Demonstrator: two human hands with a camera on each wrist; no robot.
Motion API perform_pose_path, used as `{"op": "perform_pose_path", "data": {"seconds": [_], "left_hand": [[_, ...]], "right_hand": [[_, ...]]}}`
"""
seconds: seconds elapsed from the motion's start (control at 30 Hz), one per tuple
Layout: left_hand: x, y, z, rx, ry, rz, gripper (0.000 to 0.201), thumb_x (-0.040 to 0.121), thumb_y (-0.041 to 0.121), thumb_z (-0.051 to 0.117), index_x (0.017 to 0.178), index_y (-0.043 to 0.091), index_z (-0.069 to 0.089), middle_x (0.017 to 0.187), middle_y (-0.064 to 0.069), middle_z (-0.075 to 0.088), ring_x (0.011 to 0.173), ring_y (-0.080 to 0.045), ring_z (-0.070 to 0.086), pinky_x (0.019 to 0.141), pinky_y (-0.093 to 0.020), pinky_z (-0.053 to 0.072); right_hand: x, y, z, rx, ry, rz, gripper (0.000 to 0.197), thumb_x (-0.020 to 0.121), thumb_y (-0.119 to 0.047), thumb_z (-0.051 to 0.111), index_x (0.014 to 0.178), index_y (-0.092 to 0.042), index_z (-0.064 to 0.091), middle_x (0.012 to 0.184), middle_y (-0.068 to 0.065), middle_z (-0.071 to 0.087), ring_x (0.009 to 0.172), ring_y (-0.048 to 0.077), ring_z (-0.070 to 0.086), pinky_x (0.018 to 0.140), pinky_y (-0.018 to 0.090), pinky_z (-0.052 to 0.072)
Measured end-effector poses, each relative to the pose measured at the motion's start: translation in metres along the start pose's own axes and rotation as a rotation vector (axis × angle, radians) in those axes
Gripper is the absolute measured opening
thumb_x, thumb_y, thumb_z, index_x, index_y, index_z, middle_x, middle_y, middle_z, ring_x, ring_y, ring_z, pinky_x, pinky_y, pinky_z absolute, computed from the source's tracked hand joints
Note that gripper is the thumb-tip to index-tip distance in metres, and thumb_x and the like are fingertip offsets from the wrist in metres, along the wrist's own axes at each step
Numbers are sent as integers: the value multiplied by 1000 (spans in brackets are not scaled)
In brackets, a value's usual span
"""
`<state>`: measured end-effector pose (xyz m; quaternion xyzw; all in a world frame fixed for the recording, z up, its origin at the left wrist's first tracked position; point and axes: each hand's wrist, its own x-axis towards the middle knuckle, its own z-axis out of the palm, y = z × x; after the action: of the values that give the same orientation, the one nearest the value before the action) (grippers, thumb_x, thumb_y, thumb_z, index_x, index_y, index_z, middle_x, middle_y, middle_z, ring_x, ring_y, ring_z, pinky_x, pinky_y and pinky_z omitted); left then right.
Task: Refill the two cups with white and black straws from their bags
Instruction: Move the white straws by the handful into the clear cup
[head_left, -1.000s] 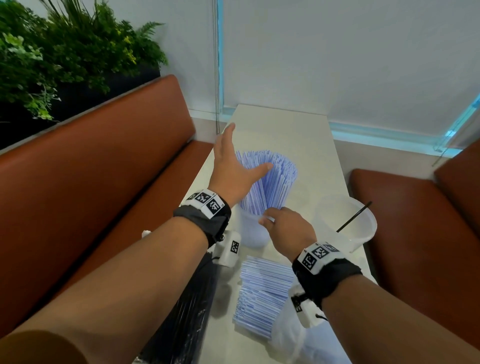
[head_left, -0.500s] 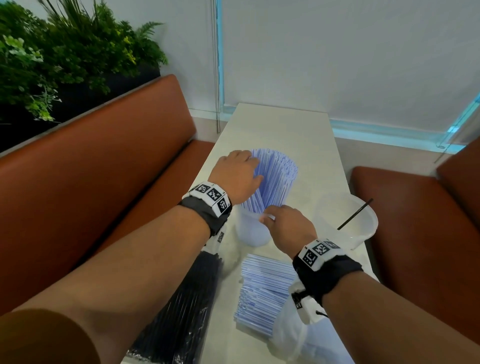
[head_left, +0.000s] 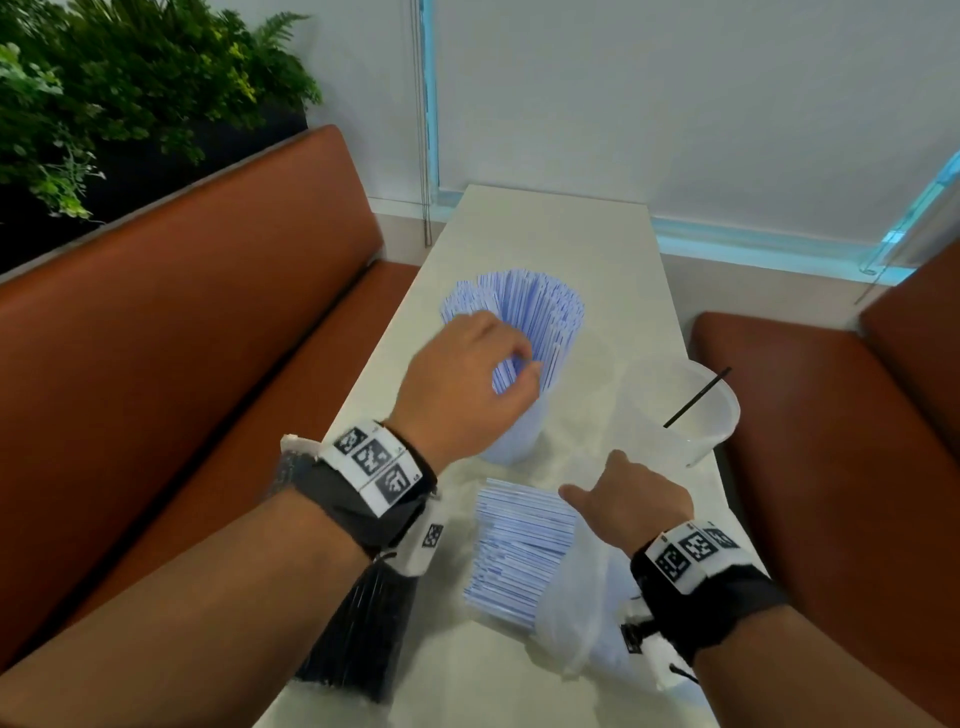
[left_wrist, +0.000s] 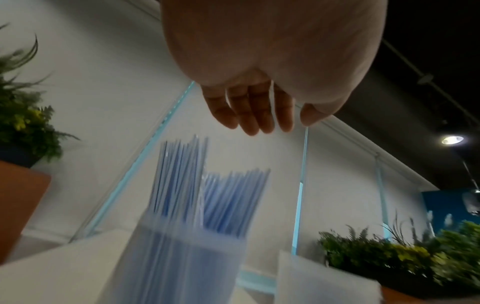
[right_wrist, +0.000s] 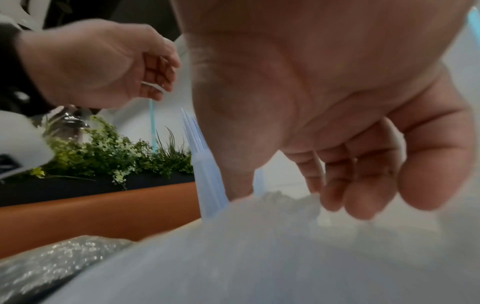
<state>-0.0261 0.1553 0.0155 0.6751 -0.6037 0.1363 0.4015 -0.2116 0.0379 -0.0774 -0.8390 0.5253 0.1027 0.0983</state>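
Note:
A translucent cup (head_left: 511, 441) in mid-table holds a fan of white straws (head_left: 535, 312). My left hand (head_left: 524, 364) hovers at their near side with loosely curled fingers; the left wrist view shows its fingers (left_wrist: 249, 115) hanging above the straw tips (left_wrist: 207, 176), holding nothing. My right hand (head_left: 597, 478) is relaxed over the far end of a pile of white straws (head_left: 519, 551) spilling from a clear bag (head_left: 582, 623). Its fingers (right_wrist: 358, 185) reach down to the bag's crumpled edge (right_wrist: 283, 199). A second cup (head_left: 717, 436) on the right holds one black straw (head_left: 696, 397). A bag of black straws (head_left: 363, 623) lies near left.
The narrow white table (head_left: 561, 234) runs away from me between two brown bench seats (head_left: 182, 338) (head_left: 831, 415). A planter with green plants (head_left: 104, 78) stands behind the left bench. A white blind covers the window at the table's far end.
My left hand has curled and drawn back from over the straw tops to their near side. My right hand has left the cup and dropped toward the pile of white straws.

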Motion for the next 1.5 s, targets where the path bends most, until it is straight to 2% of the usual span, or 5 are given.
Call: {"op": "perform_pose_path", "data": {"seconds": [0.13,0.4,0.93,1.17,1.5], "left_hand": [[-38,12,27,20,-379,-114,30,91,53,42,89,32,63,80,14,55,73,-6,51,63,-30,44],[-92,10,92,118,-953,-14,51,98,44,54,141,19,51,135,-1,51,120,-22,49,94,-41,48],[-92,27,122,263,-1041,13,29,97,18,52,124,9,51,116,-10,53,104,-31,54,71,-37,39],[-77,0,88,492,-966,46,22,95,10,53,116,13,49,103,-7,62,86,-29,64,61,-36,39],[-82,-82,13,531,-851,-43,19,95,33,52,112,23,50,102,0,64,90,-26,64,72,-36,50]], "right_hand": [[-3,5,6,11,-25,-23,30,88,-50,57,83,-22,51,73,-9,52,61,13,50,51,27,30],[-13,5,2,135,-19,-34,23,93,-29,49,72,-22,43,74,-9,50,62,7,45,51,25,28],[-22,9,-9,222,-37,-60,19,93,-34,46,77,-24,45,82,-9,54,73,15,53,64,32,37],[-15,12,-5,324,13,-95,46,92,-35,42,137,-40,33,82,-14,56,72,11,56,65,34,39],[-7,13,-2,352,-3,-40,55,99,-66,37,143,-35,46,139,5,49,122,26,56,104,46,44]]}}
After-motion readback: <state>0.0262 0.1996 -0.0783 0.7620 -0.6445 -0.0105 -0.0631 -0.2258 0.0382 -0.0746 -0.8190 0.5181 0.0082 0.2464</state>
